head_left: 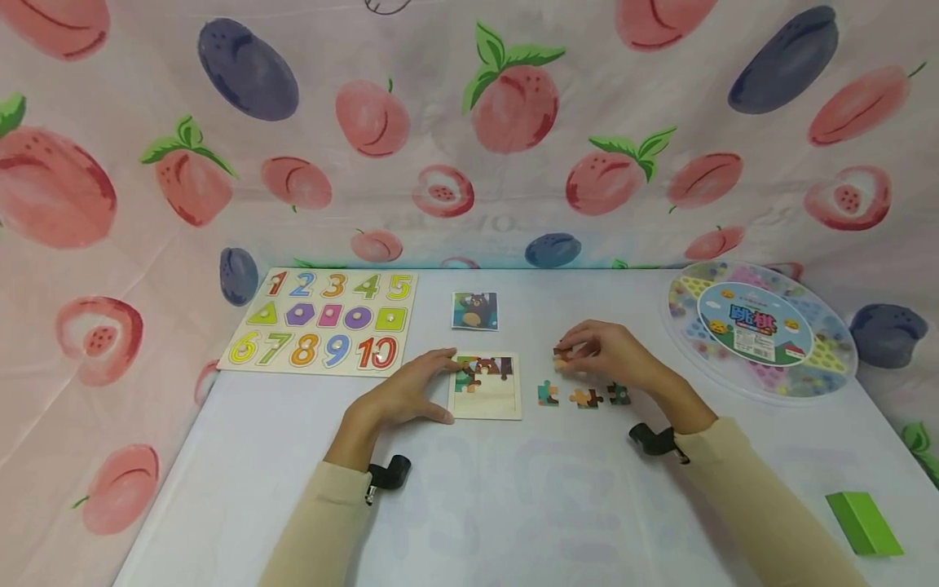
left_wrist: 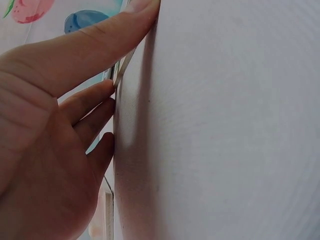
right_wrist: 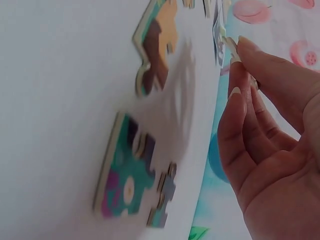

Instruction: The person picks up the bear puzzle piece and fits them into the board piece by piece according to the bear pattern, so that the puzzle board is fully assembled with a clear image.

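Observation:
A square wooden puzzle tray (head_left: 485, 408) lies in the middle of the table, with bear-picture pieces (head_left: 484, 366) along its top and upper left. My left hand (head_left: 402, 393) rests along the tray's left side, index finger at the upper left and thumb by the lower left corner; its fingers are fairly straight in the left wrist view. To the right of the tray, my right hand (head_left: 605, 356) pinches a small jigsaw piece (right_wrist: 231, 49) between thumb and fingertips, raised off the table. Below it lie a teal piece (head_left: 548, 394), an orange-brown piece (head_left: 587, 399) and a dark green piece (head_left: 619, 395).
A bear picture card (head_left: 474, 311) lies behind the tray. A number and shape board (head_left: 319, 322) sits at back left, and a round board-game box (head_left: 759, 330) at back right. Near the right front is a green block (head_left: 864, 523). A fruit-print curtain (head_left: 477, 98) hangs behind.

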Motion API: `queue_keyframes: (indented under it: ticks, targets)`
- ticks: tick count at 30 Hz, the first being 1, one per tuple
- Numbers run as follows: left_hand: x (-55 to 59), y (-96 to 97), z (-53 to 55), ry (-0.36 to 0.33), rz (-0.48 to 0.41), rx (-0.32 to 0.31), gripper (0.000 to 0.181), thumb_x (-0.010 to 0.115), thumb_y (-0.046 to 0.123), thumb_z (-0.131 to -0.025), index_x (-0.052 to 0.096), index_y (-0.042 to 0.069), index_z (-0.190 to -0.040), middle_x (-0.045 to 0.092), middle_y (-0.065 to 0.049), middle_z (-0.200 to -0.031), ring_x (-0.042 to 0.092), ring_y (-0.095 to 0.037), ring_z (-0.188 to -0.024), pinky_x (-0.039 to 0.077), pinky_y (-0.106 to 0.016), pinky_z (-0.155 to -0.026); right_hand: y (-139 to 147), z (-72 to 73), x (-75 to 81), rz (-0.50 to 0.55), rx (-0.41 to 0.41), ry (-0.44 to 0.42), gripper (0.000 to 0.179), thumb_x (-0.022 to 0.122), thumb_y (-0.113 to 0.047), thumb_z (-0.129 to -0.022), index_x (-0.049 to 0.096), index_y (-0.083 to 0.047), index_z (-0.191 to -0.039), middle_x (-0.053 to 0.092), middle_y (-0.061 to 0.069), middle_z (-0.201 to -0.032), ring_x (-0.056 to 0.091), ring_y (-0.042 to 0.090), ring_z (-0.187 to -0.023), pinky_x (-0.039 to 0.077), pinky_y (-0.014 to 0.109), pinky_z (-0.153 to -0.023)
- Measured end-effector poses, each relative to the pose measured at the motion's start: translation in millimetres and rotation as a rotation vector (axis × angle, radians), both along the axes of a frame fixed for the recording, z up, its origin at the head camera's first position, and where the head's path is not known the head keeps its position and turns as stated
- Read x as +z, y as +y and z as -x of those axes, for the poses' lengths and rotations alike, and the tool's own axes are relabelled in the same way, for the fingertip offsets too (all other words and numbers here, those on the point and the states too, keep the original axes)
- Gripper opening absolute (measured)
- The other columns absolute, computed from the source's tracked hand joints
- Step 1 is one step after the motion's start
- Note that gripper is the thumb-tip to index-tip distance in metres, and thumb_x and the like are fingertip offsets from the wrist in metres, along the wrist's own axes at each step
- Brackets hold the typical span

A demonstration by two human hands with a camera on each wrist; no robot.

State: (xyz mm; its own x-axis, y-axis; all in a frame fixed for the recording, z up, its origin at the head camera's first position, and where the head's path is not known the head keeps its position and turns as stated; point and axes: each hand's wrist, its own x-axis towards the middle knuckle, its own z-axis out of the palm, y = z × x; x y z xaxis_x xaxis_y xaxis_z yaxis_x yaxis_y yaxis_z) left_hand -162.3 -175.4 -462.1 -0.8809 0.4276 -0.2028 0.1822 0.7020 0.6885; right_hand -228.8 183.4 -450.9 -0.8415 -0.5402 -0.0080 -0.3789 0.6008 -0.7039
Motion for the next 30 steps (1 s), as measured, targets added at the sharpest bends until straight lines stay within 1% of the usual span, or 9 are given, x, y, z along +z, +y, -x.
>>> queue_keyframes:
  ticks: [4,9,11,16,21,27,30]
  targets:
    - [-1.4,-0.6,0.1,-0.008,-0.002,-0.002,0.076,0.09,0.02,-0.076,0.057,0.015,-0.145,0.032,-0.002,-0.169,0.023,-0.028,-0.16,0.021,-0.05,-0.133,-7.1,-1.7,-1.2,0.016,0.002,-0.004,0.026,0.079,-0.01,-0.088,0.077,-0.009,-0.114,0.071,0.01,-0.119,0.069,0.016,-0.09,0.057,0.017,-0.073]
    - [-1.5,-0.5,1.1,-0.001,0.003,-0.002,0.076,0.09,0.021,-0.076,0.057,0.015,-0.144,0.033,-0.003,-0.169,0.024,-0.028,-0.16,0.022,-0.049,-0.132,-16.9,-3.2,-3.2,0.043,0.017,-0.009,0.029,0.08,-0.011,-0.087,0.077,-0.008,-0.116,0.069,0.011,-0.121,0.069,0.015,-0.09,0.057,0.017,-0.073]
    - [-1.2,-0.4,1.3,-0.001,0.002,-0.001,0.076,0.09,0.022,-0.076,0.057,0.015,-0.144,0.033,-0.003,-0.168,0.024,-0.028,-0.16,0.022,-0.049,-0.132,-22.1,-4.2,-3.9,0.058,0.019,-0.038,0.03,0.08,-0.013,-0.087,0.076,-0.009,-0.117,0.069,0.011,-0.122,0.068,0.015,-0.09,0.057,0.018,-0.072]
    - [-0.8,-0.2,0.8,-0.023,-0.013,0.012,0.076,0.09,0.019,-0.076,0.057,0.015,-0.144,0.032,-0.001,-0.169,0.023,-0.028,-0.16,0.022,-0.05,-0.132,-37.7,-7.8,-3.9,0.087,0.03,-0.061,0.031,0.08,-0.014,-0.088,0.075,-0.007,-0.118,0.067,0.012,-0.124,0.069,0.017,-0.091,0.057,0.019,-0.073]
    - [0.8,0.9,0.2,-0.039,-0.014,0.027,0.077,0.091,0.018,-0.075,0.057,0.016,-0.144,0.032,-0.001,-0.169,0.023,-0.028,-0.16,0.022,-0.05,-0.132,-55.4,-11.2,-2.5,0.095,0.063,-0.04,0.03,0.08,-0.013,-0.088,0.076,-0.005,-0.116,0.066,0.013,-0.127,0.07,0.016,-0.092,0.058,0.019,-0.075]
    - [0.8,0.2,0.5,-0.04,-0.01,0.021,0.076,0.09,0.019,-0.076,0.056,0.016,-0.145,0.032,-0.001,-0.169,0.022,-0.028,-0.16,0.021,-0.05,-0.133,-76.2,-16.0,-4.2,0.119,0.097,-0.096,0.031,0.08,-0.013,-0.087,0.075,-0.004,-0.116,0.065,0.014,-0.128,0.071,0.015,-0.091,0.059,0.02,-0.073]
    - [0.8,-0.2,0.6,-0.034,-0.01,0.015,0.075,0.089,0.019,-0.077,0.056,0.016,-0.145,0.032,-0.002,-0.169,0.022,-0.028,-0.16,0.02,-0.05,-0.133,-85.6,-17.0,-6.3,0.123,0.115,-0.092,0.03,0.08,-0.012,-0.087,0.076,-0.004,-0.116,0.067,0.014,-0.127,0.071,0.015,-0.09,0.059,0.02,-0.073]
